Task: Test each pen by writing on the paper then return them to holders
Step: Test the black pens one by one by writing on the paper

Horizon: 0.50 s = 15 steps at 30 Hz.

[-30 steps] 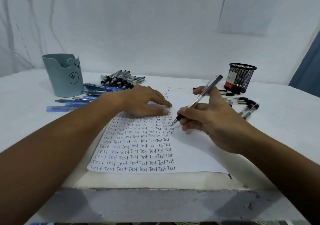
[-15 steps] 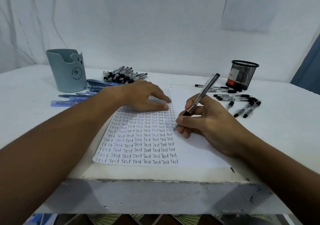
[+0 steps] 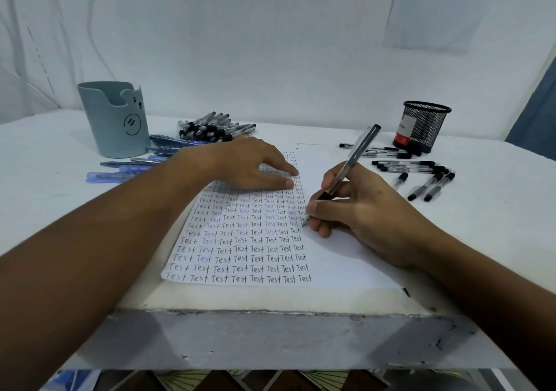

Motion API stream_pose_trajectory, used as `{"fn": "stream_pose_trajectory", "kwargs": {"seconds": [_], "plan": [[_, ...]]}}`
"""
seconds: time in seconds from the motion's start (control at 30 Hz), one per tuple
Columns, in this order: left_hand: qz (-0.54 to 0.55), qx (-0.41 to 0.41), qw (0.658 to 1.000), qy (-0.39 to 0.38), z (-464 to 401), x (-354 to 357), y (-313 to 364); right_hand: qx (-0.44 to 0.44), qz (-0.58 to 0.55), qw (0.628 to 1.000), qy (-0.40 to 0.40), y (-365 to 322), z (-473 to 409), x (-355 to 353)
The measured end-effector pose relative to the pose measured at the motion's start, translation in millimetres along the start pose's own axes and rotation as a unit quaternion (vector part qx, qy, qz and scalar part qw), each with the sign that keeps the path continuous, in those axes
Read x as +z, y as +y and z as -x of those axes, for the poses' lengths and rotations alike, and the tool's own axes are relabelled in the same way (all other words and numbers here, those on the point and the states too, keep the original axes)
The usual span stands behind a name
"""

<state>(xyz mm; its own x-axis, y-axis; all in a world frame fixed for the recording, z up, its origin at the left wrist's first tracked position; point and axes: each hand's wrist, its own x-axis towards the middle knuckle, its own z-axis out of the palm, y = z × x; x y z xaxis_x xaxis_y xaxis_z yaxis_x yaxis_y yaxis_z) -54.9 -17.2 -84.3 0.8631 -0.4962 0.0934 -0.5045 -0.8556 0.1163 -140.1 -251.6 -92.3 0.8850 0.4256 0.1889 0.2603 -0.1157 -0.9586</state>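
Observation:
A white paper (image 3: 337,258) lies on the table, its left half filled with rows of the word "Test". My right hand (image 3: 358,210) grips a clear black-capped pen (image 3: 352,162) with its tip touching the paper at the right end of a row. My left hand (image 3: 249,165) presses flat on the upper part of the paper, fingers straight. A grey-blue bear holder (image 3: 115,120) stands at the back left. A black mesh holder (image 3: 422,126) stands at the back right.
Blue pens (image 3: 126,169) lie beside the bear holder, and a pile of black pens (image 3: 213,129) lies behind my left hand. Several more black pens (image 3: 421,174) are scattered in front of the mesh holder. The table's front edge (image 3: 270,312) is close to me.
My right hand lowered the pen from above the paper until its tip touched the sheet. My left hand stayed on the paper. The camera view shifted slightly.

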Motion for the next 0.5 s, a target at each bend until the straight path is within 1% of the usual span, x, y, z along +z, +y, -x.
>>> {"fn": "stream_pose_trajectory", "kwargs": {"seconds": [0.1,0.27,0.4,0.5], "plan": [[0.001,0.002,1.000,0.003,0.0,-0.8,-0.2,0.007,-0.020,1.000,0.009,0.6,-0.4,-0.7],[0.006,0.001,1.000,-0.001,-0.5,0.2,-0.6,-0.016,0.045,0.999,0.013,3.0,-0.7,1.1],[0.007,0.004,1.000,0.002,-0.1,-0.5,-0.2,0.004,-0.012,1.000,0.019,1.3,-1.4,-2.4],[0.008,0.000,1.000,0.001,0.3,-1.2,0.4,-0.006,0.011,1.000,0.006,1.0,-0.7,-1.2]]}}
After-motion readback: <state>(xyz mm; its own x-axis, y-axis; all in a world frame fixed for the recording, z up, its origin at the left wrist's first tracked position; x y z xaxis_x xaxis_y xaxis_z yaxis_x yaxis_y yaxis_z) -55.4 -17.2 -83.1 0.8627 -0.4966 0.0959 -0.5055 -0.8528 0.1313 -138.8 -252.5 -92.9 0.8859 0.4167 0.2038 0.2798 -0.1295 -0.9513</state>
